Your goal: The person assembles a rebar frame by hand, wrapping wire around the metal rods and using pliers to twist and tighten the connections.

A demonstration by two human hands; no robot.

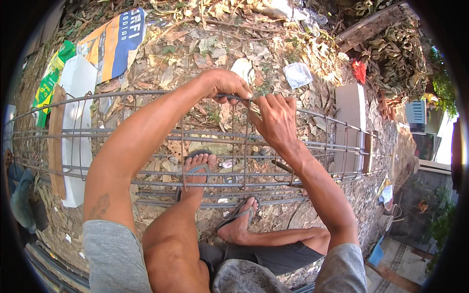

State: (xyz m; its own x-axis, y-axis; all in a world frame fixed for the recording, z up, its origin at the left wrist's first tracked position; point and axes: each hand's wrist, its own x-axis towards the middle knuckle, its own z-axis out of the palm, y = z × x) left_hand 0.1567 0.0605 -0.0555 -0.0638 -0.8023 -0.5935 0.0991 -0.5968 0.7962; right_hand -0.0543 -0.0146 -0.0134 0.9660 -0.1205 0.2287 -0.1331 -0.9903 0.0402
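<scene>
1. Steel: long grey rebar cage [146, 134] lying across leaf-strewn ground [205, 44].
2. Left hand [228, 85] clenched on top bar.
3. Right hand [276, 117] beside it, pinching thin upright wire stirrup [246, 146].

We sit outdoors in hard sunlight, on ground [205, 53] littered with dry leaves. To our left lie a wooden plank [55, 141], a white board [78, 97] and printed sacks [115, 41]. At upper right we see a weathered timber beam [371, 24], a pale slab [351, 122] and a red scrap [359, 71]; tiled paving [400, 259] shows at lower right.
</scene>
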